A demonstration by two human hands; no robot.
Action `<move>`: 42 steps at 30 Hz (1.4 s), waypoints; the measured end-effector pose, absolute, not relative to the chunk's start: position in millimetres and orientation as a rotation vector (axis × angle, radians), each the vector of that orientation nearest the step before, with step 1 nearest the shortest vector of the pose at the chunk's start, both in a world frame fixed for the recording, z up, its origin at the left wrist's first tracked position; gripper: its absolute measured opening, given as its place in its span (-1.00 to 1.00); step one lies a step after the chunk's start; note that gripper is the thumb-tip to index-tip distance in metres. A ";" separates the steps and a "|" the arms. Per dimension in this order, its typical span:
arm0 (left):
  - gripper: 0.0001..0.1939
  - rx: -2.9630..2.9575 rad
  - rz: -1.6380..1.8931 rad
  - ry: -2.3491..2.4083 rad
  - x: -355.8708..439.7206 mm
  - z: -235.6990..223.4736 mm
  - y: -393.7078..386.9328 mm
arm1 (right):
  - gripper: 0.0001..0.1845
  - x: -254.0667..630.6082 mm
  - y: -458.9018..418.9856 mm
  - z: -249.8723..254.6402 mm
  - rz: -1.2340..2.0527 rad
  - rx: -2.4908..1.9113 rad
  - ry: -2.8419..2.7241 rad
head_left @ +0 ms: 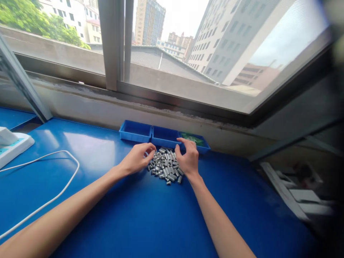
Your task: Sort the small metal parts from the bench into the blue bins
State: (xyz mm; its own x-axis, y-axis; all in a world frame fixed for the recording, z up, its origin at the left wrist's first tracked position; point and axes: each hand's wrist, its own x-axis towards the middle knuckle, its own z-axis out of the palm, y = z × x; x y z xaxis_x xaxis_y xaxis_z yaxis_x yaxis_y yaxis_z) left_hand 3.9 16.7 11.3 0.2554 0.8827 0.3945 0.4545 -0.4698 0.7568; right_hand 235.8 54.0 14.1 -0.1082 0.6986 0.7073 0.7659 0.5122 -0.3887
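Note:
A heap of small silvery metal pieces (166,166), some long and hexagonal like standoffs and others short like nuts, lies on the blue tabletop (150,218). My left hand (137,158) is at the heap's left edge, its fingers curled and the thumb just apart from the fingertips; nothing held can be made out there. On the right side my right hand (188,157) hovers over or touches the pieces, thumb and index finger spread, with nothing visible between them. Its palm hides part of the heap.
Behind the heap stand joined blue bins: a left bin (135,137), a middle bin (165,141) and a right bin (205,147) holding a green bag (192,139). A white cable (63,188) and a power strip (20,145) lie at left. A window (177,86) rises beyond.

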 end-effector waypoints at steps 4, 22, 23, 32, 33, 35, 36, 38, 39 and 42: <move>-0.78 2.394 1.133 1.157 29.4 16.6 22.9 | -0.54 288.8 60.2 7.1 -0.269 -1.637 -1.576; -0.60 2.737 0.949 1.272 85.5 13.4 44.7 | -0.02 392.8 62.2 -17.4 0.553 -1.325 -1.576; -0.60 2.726 0.968 1.258 84.7 13.8 44.2 | -0.11 392.4 61.3 -15.1 0.540 -1.308 -1.559; -0.50 2.062 1.319 1.192 52.9 37.0 32.0 | -0.13 350.6 28.1 70.8 0.451 -1.108 -1.607; -0.47 1.928 1.371 1.175 47.6 38.1 30.3 | -0.13 340.2 24.5 79.1 0.490 -1.095 -1.656; -0.41 1.710 1.442 1.131 37.5 38.0 26.8 | -0.14 317.8 20.0 89.6 0.590 -1.051 -1.762; -0.39 1.644 1.454 1.112 32.9 37.2 24.8 | -0.16 306.3 19.3 92.1 0.617 -1.025 -1.818; -0.38 1.611 1.428 1.112 24.8 35.6 20.0 | -0.19 284.2 20.2 94.1 0.632 -0.988 -1.941; -0.39 1.634 1.406 1.134 21.1 35.1 17.3 | -0.22 274.1 21.4 94.9 0.622 -0.974 -1.999; -0.42 1.754 1.347 1.229 11.8 33.7 9.2 | -0.25 248.3 25.0 101.3 0.549 -0.946 -2.130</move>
State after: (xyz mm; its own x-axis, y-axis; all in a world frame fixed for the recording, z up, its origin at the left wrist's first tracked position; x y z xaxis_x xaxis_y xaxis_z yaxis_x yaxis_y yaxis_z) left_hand 11.8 9.2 33.7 0.0555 0.9179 0.3930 0.3067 -0.3902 0.8681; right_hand 248.3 25.0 101.3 -0.4627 0.7649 0.4481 0.4531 0.6385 -0.6221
